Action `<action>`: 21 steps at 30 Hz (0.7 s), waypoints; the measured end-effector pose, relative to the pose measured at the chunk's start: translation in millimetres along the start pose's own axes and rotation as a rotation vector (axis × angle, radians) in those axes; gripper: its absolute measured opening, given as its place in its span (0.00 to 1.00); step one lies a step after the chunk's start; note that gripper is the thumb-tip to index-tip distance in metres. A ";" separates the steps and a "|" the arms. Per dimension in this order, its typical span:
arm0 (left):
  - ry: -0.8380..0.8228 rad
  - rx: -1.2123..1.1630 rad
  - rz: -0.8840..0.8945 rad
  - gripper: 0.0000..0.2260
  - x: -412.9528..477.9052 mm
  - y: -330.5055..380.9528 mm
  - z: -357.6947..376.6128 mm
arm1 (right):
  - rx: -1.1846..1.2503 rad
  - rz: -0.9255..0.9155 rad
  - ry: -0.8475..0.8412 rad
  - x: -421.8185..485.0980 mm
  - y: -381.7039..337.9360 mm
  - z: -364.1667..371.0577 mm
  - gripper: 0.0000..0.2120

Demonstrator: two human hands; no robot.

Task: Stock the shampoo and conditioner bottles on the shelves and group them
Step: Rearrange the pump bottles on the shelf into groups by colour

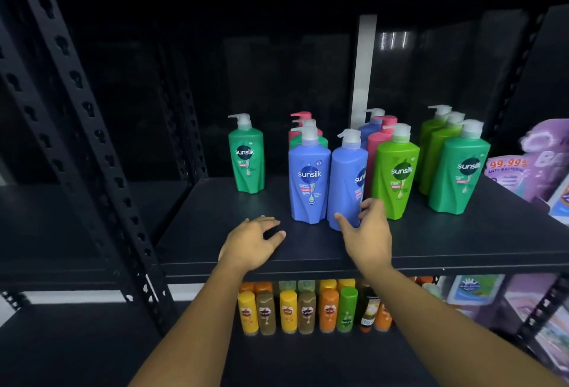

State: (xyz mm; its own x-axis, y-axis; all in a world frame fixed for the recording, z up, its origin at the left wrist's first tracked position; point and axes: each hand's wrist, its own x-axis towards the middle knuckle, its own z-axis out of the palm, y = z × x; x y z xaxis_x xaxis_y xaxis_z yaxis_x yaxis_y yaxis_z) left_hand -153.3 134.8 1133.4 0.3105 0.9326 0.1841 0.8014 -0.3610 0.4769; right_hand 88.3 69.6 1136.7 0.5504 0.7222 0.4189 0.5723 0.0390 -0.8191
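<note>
Several Sunsilk pump bottles stand on the black shelf (215, 232). One dark green bottle (247, 158) stands alone at the left. Two blue bottles sit in front: one (308, 180) faces me, the other (348, 174) is turned sideways. Pink and green bottles stand behind them. A light green bottle (395, 171) stands to their right, and a dark green bottle (458, 171) stands furthest right with light green ones behind. My right hand (366, 229) curls around the base of the turned blue bottle. My left hand (255, 241) hovers open over the shelf front, holding nothing.
A lower shelf holds a row of small yellow, brown, orange and green bottles (308, 309). Purple refill packs (535, 161) lie at the right end of the shelf. A perforated black upright (92, 140) rises at the left, with another dark shelf beyond it.
</note>
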 end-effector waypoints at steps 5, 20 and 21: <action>-0.011 -0.001 -0.029 0.23 1.2 -1.9 0.6 | -0.188 -0.296 -0.056 -11.6 -2.1 10.5 0.09; 0.009 -0.132 -0.076 0.20 -0.5 5.0 -8.6 | -0.500 -0.638 -0.702 -11.7 -4.7 23.6 0.31; 0.014 -0.141 -0.072 0.20 -0.1 4.7 -8.4 | -0.523 -0.670 -0.728 -12.2 -5.6 23.6 0.31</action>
State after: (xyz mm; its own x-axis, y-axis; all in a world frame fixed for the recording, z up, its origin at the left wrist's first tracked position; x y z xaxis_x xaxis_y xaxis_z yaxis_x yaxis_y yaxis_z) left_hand -153.9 133.0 1142.8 0.2468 0.9563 0.1565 0.7411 -0.2903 0.6054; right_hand 64.1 76.9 1126.9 -0.3541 0.9027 0.2444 0.8991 0.4005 -0.1767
